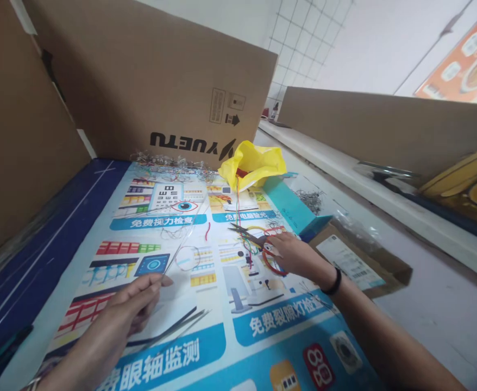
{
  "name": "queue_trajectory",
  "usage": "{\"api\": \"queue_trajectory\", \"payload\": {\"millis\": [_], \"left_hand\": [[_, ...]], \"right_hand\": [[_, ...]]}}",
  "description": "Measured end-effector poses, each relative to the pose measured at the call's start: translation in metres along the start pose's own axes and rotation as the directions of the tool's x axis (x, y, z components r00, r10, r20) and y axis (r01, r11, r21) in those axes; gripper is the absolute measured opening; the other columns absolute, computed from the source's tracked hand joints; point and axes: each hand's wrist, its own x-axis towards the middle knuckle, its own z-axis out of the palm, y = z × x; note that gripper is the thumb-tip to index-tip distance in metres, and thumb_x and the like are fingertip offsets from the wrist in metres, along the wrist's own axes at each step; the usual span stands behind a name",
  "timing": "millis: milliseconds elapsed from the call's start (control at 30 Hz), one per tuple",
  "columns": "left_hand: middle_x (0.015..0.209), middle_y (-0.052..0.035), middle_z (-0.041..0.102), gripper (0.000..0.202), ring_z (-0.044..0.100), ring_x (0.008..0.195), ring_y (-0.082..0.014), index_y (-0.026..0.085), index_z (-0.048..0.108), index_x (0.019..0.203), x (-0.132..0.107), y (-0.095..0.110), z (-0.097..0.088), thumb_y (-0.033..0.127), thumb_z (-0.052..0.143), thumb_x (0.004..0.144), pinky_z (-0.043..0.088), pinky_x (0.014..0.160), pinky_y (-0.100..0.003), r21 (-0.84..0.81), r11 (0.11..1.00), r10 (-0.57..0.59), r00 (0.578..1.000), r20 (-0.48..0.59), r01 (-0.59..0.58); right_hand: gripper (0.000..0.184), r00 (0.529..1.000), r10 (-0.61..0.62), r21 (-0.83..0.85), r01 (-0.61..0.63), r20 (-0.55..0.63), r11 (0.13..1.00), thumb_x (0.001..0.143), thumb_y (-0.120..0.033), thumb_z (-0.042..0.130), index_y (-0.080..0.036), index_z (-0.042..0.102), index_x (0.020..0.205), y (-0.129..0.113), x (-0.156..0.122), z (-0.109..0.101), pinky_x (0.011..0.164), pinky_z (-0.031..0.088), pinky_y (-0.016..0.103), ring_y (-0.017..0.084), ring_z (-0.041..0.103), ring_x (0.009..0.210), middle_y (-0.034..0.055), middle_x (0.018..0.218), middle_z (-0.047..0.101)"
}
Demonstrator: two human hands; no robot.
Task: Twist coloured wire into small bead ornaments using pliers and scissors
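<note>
My right hand (295,254) is closed round the red-orange handles of a pair of scissors (249,234). The dark blades point left and stand a little apart, close to a red cord (239,206) that hangs from a yellow plastic bag (269,171). Coloured loops of cord lie around the scissors. Lower left, my left hand (140,298) pinches a thin pale strand (177,252) between thumb and forefinger; whether it is wire or thread I cannot tell. A short red piece of cord (208,231) lies on the printed sheet between the hands.
A printed poster (218,339) covers the table. Tangled clear and silvery strands (173,162) lie along the back by a large cardboard panel (149,81). To the right are a blue box (289,203) near dark wires (309,201) and a brown carton (389,269).
</note>
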Motion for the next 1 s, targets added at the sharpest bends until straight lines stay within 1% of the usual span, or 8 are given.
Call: {"api": "queue_trajectory", "payload": {"millis": [100, 167, 400, 533, 700, 800, 867, 1000], "left_hand": [[0.06, 0.005, 0.04, 0.032, 0.031, 0.05, -0.0094, 0.022, 0.061, 0.091, -0.003, 0.001, 0.001, 0.046, 0.062, 0.071, 0.025, 0.048, -0.021, -0.001, 1.0, -0.007, 1.0, -0.007, 0.007], [0.061, 0.0051, 0.039, 0.029, 0.031, 0.051, -0.0093, 0.021, 0.06, 0.088, -0.005, 0.003, 0.003, 0.046, 0.061, 0.072, 0.025, 0.05, -0.021, -0.013, 1.0, -0.006, 1.0, 0.023, 0.006], [0.056, 0.0075, 0.029, 0.022, 0.021, 0.05, -0.0088, 0.02, 0.056, 0.084, -0.006, 0.003, 0.003, 0.041, 0.056, 0.077, 0.016, 0.048, -0.022, 0.011, 0.999, 0.032, 0.993, 0.112, -0.033], [0.054, 0.0079, 0.028, 0.025, 0.019, 0.048, -0.0091, 0.02, 0.056, 0.084, -0.004, 0.002, 0.003, 0.044, 0.053, 0.078, 0.012, 0.047, -0.023, 0.069, 0.996, 0.047, 0.987, 0.155, -0.058], [0.054, 0.0082, 0.027, 0.031, 0.017, 0.047, -0.0093, 0.02, 0.058, 0.087, -0.006, 0.003, 0.006, 0.049, 0.049, 0.08, 0.011, 0.046, -0.023, 0.141, 0.987, 0.053, 0.982, 0.182, -0.08], [0.054, 0.0079, 0.029, 0.028, 0.019, 0.047, -0.0092, 0.02, 0.058, 0.084, -0.01, 0.004, 0.009, 0.047, 0.05, 0.08, 0.013, 0.046, -0.023, 0.15, 0.986, 0.044, 0.979, 0.2, -0.075], [0.055, 0.0075, 0.031, 0.027, 0.021, 0.048, -0.0092, 0.02, 0.057, 0.083, -0.014, 0.004, 0.012, 0.047, 0.05, 0.079, 0.014, 0.046, -0.022, 0.16, 0.985, 0.034, 0.978, 0.206, -0.068], [0.056, 0.0066, 0.035, 0.03, 0.025, 0.049, -0.0092, 0.02, 0.058, 0.083, -0.024, 0.006, 0.02, 0.048, 0.05, 0.08, 0.018, 0.047, -0.022, 0.226, 0.972, 0.013, 0.971, 0.24, -0.069]], "right_hand": [[0.05, 0.999, -0.006, -0.039, 0.004, -0.036, 0.999, 0.078, -0.017, 0.049, -0.013, 0.044, 0.127, 0.0, 0.0, 0.011, 0.083, 0.037, 0.031, 0.025, 0.053, 0.103, 0.0153, 0.111, 0.058], [0.05, 0.999, -0.002, -0.052, 0.001, -0.033, 0.999, 0.08, -0.017, 0.046, -0.016, 0.041, 0.131, -0.001, 0.002, 0.016, 0.08, 0.039, 0.031, 0.024, 0.055, 0.1, 0.0145, 0.11, 0.059], [0.038, 0.979, -0.03, -0.162, -0.003, -0.2, 0.987, 0.086, -0.031, 0.044, -0.017, 0.05, 0.12, 0.001, 0.0, 0.003, 0.076, 0.04, 0.032, 0.024, 0.057, 0.093, 0.0143, 0.104, 0.062], [0.032, 0.985, 0.041, -0.209, -0.077, -0.168, 0.975, 0.087, -0.027, 0.039, -0.015, 0.056, 0.111, 0.012, -0.006, -0.003, 0.065, 0.042, 0.032, 0.025, 0.06, 0.078, 0.0132, 0.087, 0.064], [0.037, 0.984, -0.017, 0.154, 0.045, -0.176, 0.987, 0.083, -0.021, 0.039, -0.015, 0.049, 0.119, 0.0, -0.017, -0.009, 0.069, 0.044, 0.03, 0.021, 0.058, 0.082, 0.0116, 0.094, 0.062], [0.032, 0.99, -0.093, 0.521, 0.133, -0.102, 0.843, 0.084, -0.033, 0.047, -0.019, 0.049, 0.112, -0.037, -0.037, -0.02, 0.066, 0.045, 0.028, 0.016, 0.055, 0.071, 0.005, 0.083, 0.06], [0.028, 0.976, -0.214, 0.689, 0.124, 0.046, 0.714, 0.087, -0.037, 0.046, -0.021, 0.049, 0.109, -0.066, -0.051, -0.029, 0.061, 0.044, 0.025, 0.014, 0.052, 0.067, 0.0028, 0.081, 0.058], [0.026, 0.906, -0.37, 0.78, 0.076, 0.206, 0.621, 0.084, -0.041, 0.049, -0.02, 0.05, 0.1, -0.111, -0.064, -0.039, 0.06, 0.042, 0.024, 0.012, 0.048, 0.066, 0.0004, 0.079, 0.056]]}}
